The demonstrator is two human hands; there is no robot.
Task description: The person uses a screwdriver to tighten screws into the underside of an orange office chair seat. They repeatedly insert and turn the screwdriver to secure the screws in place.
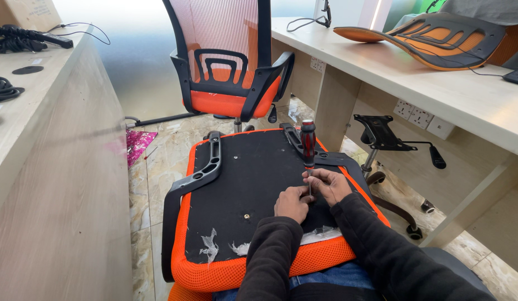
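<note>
Resting across the person's lap, an upturned seat (242,184) shows its black underside, edged with orange mesh. A screwdriver (308,146) with a red and black handle is held upright over the right part of that underside — its tip is hidden between the two hands. The left hand (293,203) is curled low on the black fabric, its fingers (303,195) bent close around the foot of the shaft. The right hand (330,184) is laid just beside it, fingers folded about the shaft below the handle; how tightly either hand is closed cannot be told. Both sleeves are dark.

A black armrest (206,164) is fixed along the seat's left edge, and a second black bracket (326,159) lies along the right edge, just behind the hands. Small screw heads are seen in the fabric, and torn white shreds (210,245) lie near the front rim.

Beyond the seat an assembled orange chair (231,61) stands on the marble floor. A desk (415,83) at the right carries a loose backrest (432,39) — under it a black mechanism plate (381,134) sits on a chair base.
</note>
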